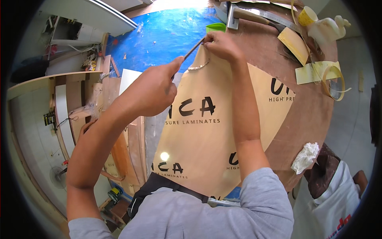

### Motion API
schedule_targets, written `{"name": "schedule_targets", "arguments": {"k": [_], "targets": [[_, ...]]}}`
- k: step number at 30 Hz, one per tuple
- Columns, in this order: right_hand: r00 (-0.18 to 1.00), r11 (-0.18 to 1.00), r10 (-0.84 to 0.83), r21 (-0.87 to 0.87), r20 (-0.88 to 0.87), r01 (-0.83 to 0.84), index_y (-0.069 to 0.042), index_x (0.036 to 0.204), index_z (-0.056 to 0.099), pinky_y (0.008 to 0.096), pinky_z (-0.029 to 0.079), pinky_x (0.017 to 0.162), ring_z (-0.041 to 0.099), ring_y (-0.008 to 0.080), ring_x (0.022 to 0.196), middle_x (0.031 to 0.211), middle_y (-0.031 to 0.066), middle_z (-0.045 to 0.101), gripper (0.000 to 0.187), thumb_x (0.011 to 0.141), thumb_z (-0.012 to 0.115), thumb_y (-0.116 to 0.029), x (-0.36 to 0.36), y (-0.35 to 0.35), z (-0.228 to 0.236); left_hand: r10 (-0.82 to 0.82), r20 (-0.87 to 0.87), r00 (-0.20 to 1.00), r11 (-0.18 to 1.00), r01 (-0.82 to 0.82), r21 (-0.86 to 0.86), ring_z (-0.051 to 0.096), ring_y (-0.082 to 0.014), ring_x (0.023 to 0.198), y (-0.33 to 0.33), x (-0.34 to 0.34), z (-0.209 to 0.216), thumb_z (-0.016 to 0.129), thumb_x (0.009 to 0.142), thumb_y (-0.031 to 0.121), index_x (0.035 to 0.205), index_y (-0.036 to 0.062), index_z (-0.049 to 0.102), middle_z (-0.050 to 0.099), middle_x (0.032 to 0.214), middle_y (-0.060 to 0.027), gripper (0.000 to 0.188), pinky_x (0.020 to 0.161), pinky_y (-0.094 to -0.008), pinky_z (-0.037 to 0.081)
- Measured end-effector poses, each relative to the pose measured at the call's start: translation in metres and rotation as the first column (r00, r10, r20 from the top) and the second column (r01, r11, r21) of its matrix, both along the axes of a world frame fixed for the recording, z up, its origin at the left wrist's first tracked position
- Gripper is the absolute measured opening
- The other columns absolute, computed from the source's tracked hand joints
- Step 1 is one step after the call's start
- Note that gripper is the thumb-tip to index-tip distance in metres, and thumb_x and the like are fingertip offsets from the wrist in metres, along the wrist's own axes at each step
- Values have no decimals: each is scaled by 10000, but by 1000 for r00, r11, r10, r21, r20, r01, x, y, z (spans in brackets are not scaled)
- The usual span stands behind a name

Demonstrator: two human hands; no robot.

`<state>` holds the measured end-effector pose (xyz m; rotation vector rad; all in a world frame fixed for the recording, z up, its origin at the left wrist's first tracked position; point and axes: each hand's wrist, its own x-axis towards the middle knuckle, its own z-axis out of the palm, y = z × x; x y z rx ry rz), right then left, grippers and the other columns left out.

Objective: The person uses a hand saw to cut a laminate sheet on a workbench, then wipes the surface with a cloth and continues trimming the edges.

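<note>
A large tan laminate sheet [199, 147] with black printing lies in front of my body and narrows to a far corner. My left hand [155, 87] is closed around the near end of a slim dark bar that looks like a file [193, 51]. The bar slants up and away along the sheet's far left edge. At its far end, my right hand [220, 44] pinches the tip, close to the sheet's corner; its fingertips are partly hidden. My right forearm reaches across the sheet. A thin curled strip [199, 67] rests on the sheet below the bar.
A brown board [274, 51] extends under the sheet to the right. On it lie a metal square [233, 20], a yellow cup [307, 16], a whitish jug [328, 30], a tape ring [327, 89] and crumpled paper [305, 158]. Blue sheeting [159, 32] covers the floor beyond; wood panels [123, 159] stand left.
</note>
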<state>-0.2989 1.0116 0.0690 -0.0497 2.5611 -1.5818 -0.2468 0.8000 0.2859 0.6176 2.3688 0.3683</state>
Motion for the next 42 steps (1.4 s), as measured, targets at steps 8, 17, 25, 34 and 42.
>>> {"name": "schedule_targets", "arguments": {"k": [8, 17, 25, 34, 42], "targets": [[965, 958, -227, -148, 130, 245, -10, 1044, 744, 389, 536, 922, 701, 321, 1012, 1045, 189, 748, 241, 870, 592, -76, -9, -6, -16, 87, 83, 993, 996, -85, -32, 643, -313, 961, -2, -4, -4, 543, 913, 8, 1542, -13, 412, 672, 1087, -240, 643, 947, -376, 498], [979, 974, -204, -96, 4, 203, -17, 1179, 707, 399, 529, 966, 695, 330, 1074, 1128, 193, 736, 363, 875, 509, -16, -5, -12, -11, 139, 107, 984, 989, -133, -65, 603, -278, 892, -7, -3, 0, 543, 910, 9, 1553, -18, 395, 657, 1072, -193, 660, 903, -362, 496], [991, 986, -122, -113, 47, 127, -32, 1272, 715, 331, 530, 947, 716, 251, 1005, 1119, 161, 762, 515, 841, 439, 19, -2, -12, -9, 150, 165, 975, 985, -134, -104, 597, -244, 927, -4, -4, 3, 529, 896, 21, 1549, -40, 394, 636, 1112, -204, 669, 923, -349, 492], [997, 995, -80, -59, 5, 80, -38, 1206, 757, 335, 538, 937, 718, 263, 981, 1050, 176, 773, 509, 807, 448, 30, -2, -7, -9, 96, 160, 982, 995, -90, -44, 651, -298, 1105, -9, -2, -3, 531, 888, 25, 1540, -61, 387, 634, 1268, -280, 673, 1009, -345, 477], [994, 1000, 21, -4, 111, -21, -13, 1208, 750, 344, 501, 1026, 692, 306, 1144, 1222, 202, 735, 470, 853, 441, -14, -11, -5, -24, 62, 314, 947, 960, 30, -279, 651, -417, 1146, 19, -3, -8, 523, 893, 15, 1541, -55, 373, 643, 1265, -325, 668, 1035, -404, 484]]}}
